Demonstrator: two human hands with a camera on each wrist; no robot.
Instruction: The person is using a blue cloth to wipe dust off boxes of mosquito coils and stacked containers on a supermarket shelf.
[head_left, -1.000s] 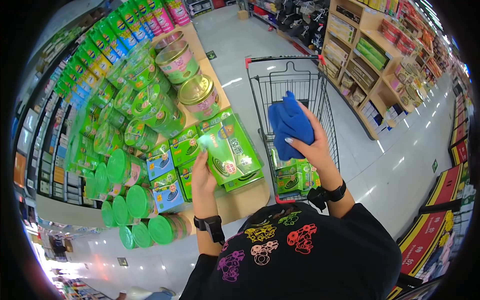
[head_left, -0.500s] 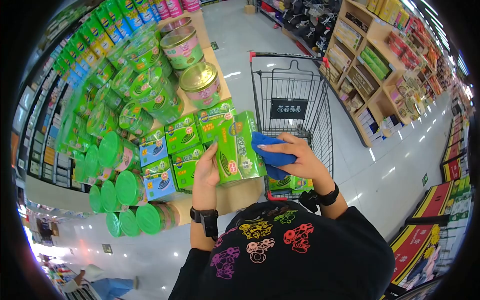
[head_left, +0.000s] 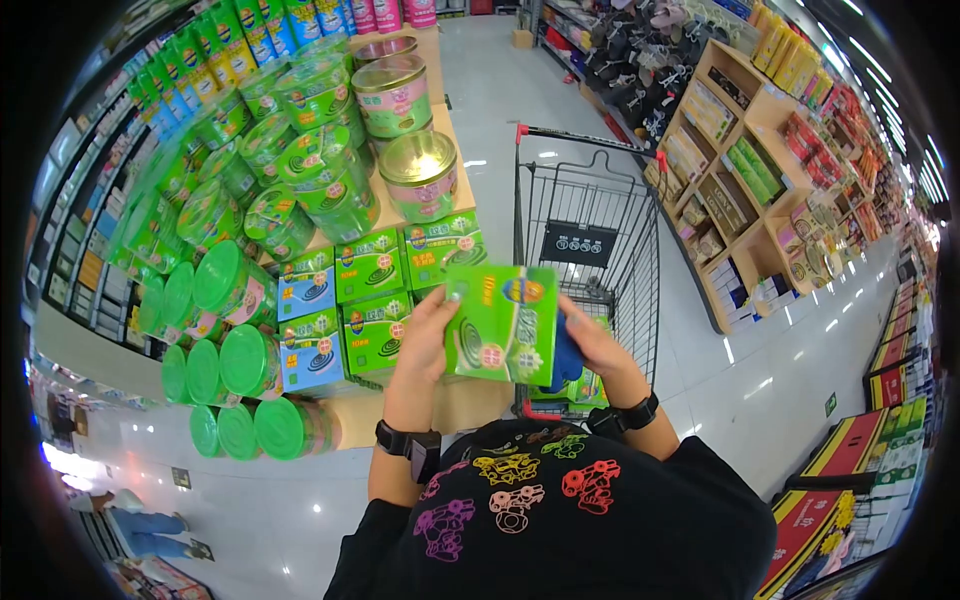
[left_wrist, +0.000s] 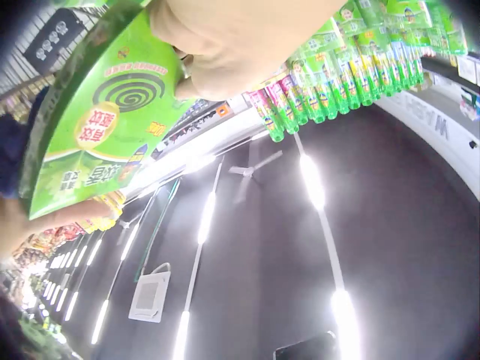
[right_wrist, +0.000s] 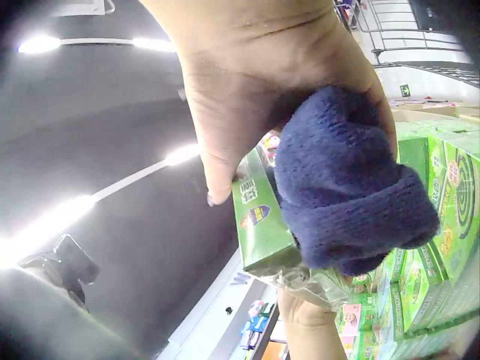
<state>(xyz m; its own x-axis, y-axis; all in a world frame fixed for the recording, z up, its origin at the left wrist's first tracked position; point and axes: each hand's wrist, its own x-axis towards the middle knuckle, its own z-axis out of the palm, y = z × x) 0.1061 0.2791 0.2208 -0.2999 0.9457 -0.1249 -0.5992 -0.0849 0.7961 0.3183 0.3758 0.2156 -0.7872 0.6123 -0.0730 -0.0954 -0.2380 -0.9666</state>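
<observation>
A green box with a black coil printed on it (head_left: 503, 325) is held up in front of the body. My left hand (head_left: 418, 335) grips its left edge, thumb on the front face; the left wrist view shows that hand (left_wrist: 232, 37) at one end of the box (left_wrist: 112, 112). At the opposite edge, my right hand (head_left: 597, 345) holds a bunched blue cloth (head_left: 567, 358) against the box. In the right wrist view the cloth (right_wrist: 345, 180) lies in the palm of the right hand (right_wrist: 262, 82), with the thumb along the box (right_wrist: 262, 225).
On the display table (head_left: 420, 405) at left stand green and blue boxes (head_left: 372, 334), green-lidded tubs (head_left: 250, 360) and gold-lidded tins (head_left: 418, 178). A shopping cart (head_left: 585, 220) with green boxes inside stands ahead to the right. Beyond it is a wooden shelf (head_left: 735, 180).
The right hand has moved left with the blue cloth, from above the cart to the box's right edge. The box has been lifted slightly off the stack and turned more upright.
</observation>
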